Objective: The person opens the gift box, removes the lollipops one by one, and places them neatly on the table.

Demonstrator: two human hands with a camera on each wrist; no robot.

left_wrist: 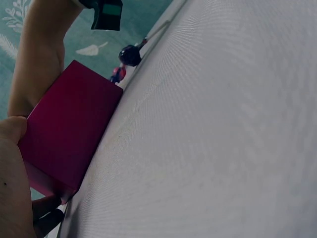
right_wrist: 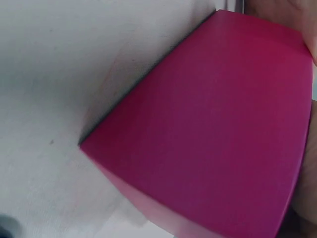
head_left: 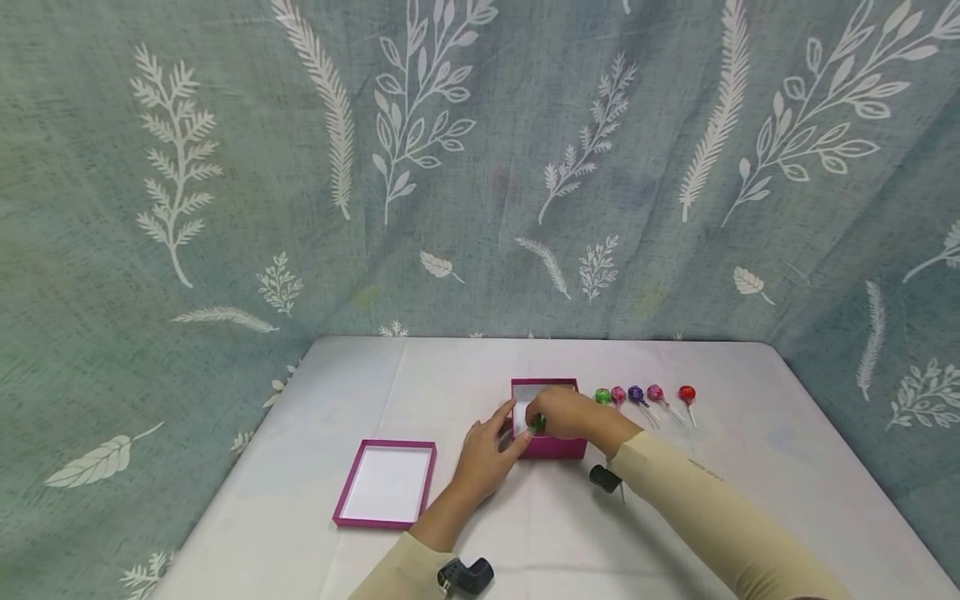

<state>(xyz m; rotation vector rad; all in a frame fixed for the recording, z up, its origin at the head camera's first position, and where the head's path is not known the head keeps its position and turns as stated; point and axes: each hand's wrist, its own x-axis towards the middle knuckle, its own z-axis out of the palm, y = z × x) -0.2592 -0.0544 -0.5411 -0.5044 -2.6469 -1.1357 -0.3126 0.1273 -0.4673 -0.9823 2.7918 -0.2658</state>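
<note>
A magenta box (head_left: 553,448) with a white inside stands without its lid on the table. My left hand (head_left: 482,458) holds it at the near left corner, thumb at the front edge and fingers along the left side. The left wrist view shows the thumb (left_wrist: 12,130) over the box's top edge. Reaching in over the right side, my right hand (head_left: 561,412) pinches a green-wrapped lollipop (head_left: 538,424) inside the box. Its stick is hidden. In the right wrist view the box's front wall (right_wrist: 208,119) hides most of that hand.
The magenta-rimmed lid (head_left: 386,483) lies at the left, white inside up. Right of the box is a row of several lollipops: a green one (head_left: 602,396), a pink one (head_left: 618,394), a purple one (head_left: 636,393), another pink one (head_left: 656,392) and a red one (head_left: 687,392). Patterned cloth (head_left: 480,250) hangs behind.
</note>
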